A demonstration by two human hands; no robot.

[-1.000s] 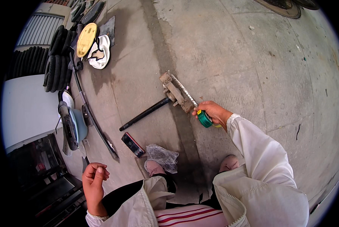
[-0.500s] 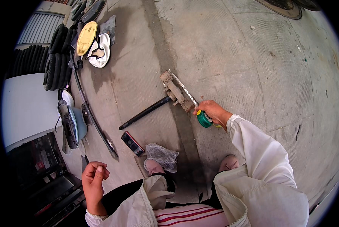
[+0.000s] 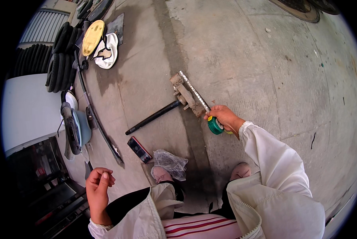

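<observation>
My right hand [image 3: 225, 118] is closed round a green tape measure [image 3: 215, 126] with a yellow button. Its pale metal blade [image 3: 195, 91] runs out toward the far left, along the right side of a rusty metal bracket [image 3: 184, 92] on the ground. A long black bar [image 3: 152, 117] extends from the bracket toward the near left, its end touching or joined to it. My left hand [image 3: 100, 187] is raised at the lower left, away from the bracket, with fingers curled in toward the thumb and nothing visible in them.
A phone-like black and red device [image 3: 140, 150] and a crumpled clear plastic bag [image 3: 169, 163] lie near my feet. Along the left are a long dark pole [image 3: 89, 104], a light blue basin [image 3: 83, 128], a yellow oval piece [image 3: 93, 38], a white cloth item [image 3: 110, 53] and stacked tyres [image 3: 60, 73].
The tape blade has shifted slightly against the bracket, its far end now showing a little more clearly beyond the bracket's corner. Both hands keep nearly the same place and grip.
</observation>
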